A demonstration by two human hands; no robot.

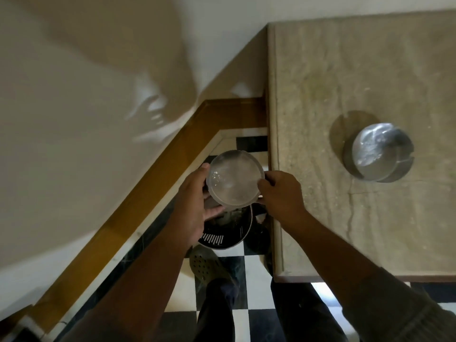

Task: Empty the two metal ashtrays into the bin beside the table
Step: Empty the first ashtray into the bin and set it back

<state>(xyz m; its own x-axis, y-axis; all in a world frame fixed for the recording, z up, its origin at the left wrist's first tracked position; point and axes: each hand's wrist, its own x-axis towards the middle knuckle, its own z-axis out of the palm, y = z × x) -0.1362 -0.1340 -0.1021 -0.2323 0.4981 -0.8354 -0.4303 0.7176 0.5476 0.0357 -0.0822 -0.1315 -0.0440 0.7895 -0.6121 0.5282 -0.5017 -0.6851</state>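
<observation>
metal ashtray (235, 180) held over bin (225, 230), between both hands, tilted, shiny round face toward camera. left hand (195, 203) clamped on its left rim, fingers curled beneath. right hand (280, 196) pinching right rim. bin on checkered floor (256, 270), just left of tabletop (357, 70) edge. second ashtray (381, 152) on tabletop, well right. shoe (209, 264) near bin.

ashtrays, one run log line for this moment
both hands hold ashtray over bin | second ashtray on table
</observation>
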